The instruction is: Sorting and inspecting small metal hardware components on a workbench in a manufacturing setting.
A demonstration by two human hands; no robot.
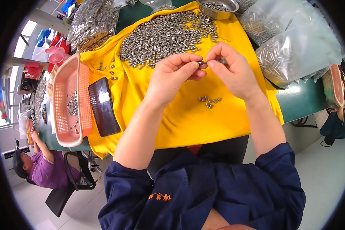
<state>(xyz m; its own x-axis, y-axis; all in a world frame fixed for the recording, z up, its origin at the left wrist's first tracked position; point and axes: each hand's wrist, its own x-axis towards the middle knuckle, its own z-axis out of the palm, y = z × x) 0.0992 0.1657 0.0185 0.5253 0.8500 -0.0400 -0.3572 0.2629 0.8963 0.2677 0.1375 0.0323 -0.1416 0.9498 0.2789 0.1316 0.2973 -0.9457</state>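
Over the yellow cloth (172, 128), my two hands meet in front of a large pile of small metal cylindrical parts (161, 38). Thumb and fingers of my left hand (176, 73) pinch one small metal part (200, 63). My right hand (234, 73) is closed at that part's right end, thumb and forefinger pressed close together. A bit of metal shows among the right fingers, too small to make out. Below the hands lies a small loose group of the same parts (209, 102). A few more are scattered left of the pile.
Left of the cloth stands a pink plastic basket (57, 128) with some metal parts inside, beside a black phone (104, 109). A metal bowl (218, 14) of parts sits at the back. Clear bags of metal pieces (283, 57) crowd the right. A person in purple (51, 168) sits far left.
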